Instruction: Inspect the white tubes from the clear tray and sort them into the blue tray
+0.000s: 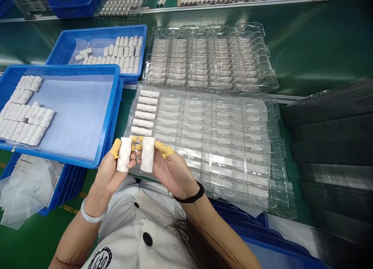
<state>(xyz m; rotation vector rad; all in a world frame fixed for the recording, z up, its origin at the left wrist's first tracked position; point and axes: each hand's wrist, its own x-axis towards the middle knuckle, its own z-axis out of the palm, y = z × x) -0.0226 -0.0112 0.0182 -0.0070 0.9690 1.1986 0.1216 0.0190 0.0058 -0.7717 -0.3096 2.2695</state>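
Currently, left hand [107, 173] and right hand [171, 172] each pinch a white cylinder [125, 154], edges apart; blue rectangular plastic tray [78, 113], ten o'clock.

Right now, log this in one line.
left hand: holds white roll | right hand: holds another white roll | front clear tray: rolls in leftmost column

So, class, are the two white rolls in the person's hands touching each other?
Apart. The head view shows yellow-covered fingertips and a gap between one roll in the left hand and the other roll in the right hand.
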